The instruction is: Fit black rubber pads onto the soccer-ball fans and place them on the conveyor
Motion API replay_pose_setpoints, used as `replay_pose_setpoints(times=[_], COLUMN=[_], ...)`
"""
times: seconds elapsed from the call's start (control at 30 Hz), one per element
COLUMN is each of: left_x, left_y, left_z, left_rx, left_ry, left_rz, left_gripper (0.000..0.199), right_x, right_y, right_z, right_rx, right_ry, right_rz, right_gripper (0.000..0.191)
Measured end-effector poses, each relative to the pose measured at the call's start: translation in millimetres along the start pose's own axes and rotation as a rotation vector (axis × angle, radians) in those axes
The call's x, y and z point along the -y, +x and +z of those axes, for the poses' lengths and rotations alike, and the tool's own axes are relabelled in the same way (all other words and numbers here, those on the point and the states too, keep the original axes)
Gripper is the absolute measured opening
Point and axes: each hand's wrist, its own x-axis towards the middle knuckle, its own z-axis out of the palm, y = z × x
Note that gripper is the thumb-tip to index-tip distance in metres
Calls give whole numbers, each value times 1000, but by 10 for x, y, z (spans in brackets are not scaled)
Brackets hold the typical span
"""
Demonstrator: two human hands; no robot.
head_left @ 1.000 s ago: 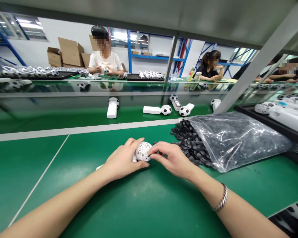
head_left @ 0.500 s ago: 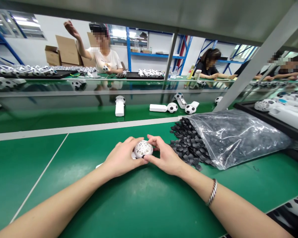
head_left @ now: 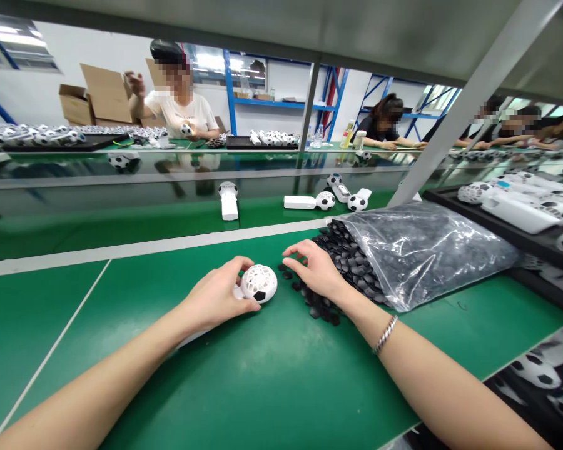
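Note:
My left hand is closed around the head of a white handheld fan styled like a soccer ball, thumb at the front and fingers behind. Its round openwork grille faces up, and a black patch shows on the near side. The white handle runs back under my left hand and wrist, mostly hidden. My right hand hovers at the left edge of a heap of small black pieces, fingers curved and apart from the thumb, with nothing visible between them. A few loose black pieces lie under its fingertips.
The heap spills from a clear plastic bag on the green table. Several similar fans lie on the belt beyond. A black tray of fans stands at right, beside a slanting metal post. Co-workers sit across the belt.
My right hand has left the fan and moved right to the black heap, where some pieces now lie spread leftward. My left hand keeps the fan, turned slightly so the black patch shows.

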Motion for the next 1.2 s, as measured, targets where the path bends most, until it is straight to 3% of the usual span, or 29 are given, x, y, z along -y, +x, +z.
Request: replay_pose_setpoints(times=[0.2,0.43,0.53,0.63,0.83,1.2], left_x=[52,59,69,89,137,198], left_y=[22,23,22,21,45,51], left_z=[-40,-50,-46,-39,-59,-40], left_rx=[-12,-5,-10,-20,-49,-37], left_ry=[64,180,172,171,194,209], left_rz=[83,179,197,202,218,237], left_gripper=[52,62,62,63,64,65], right_x=[-42,79,107,149,262,322], right_y=[19,35,46,12,-129,-232], right_z=[3,47,78,89,78,11], right_rx=[207,196,248,269,341,388], right_ry=[-377,-626,-746,-791,-892,-946], right_rz=[-89,-183,-196,-211,-249,-186], right_gripper=[16,20,11,7,15,25])
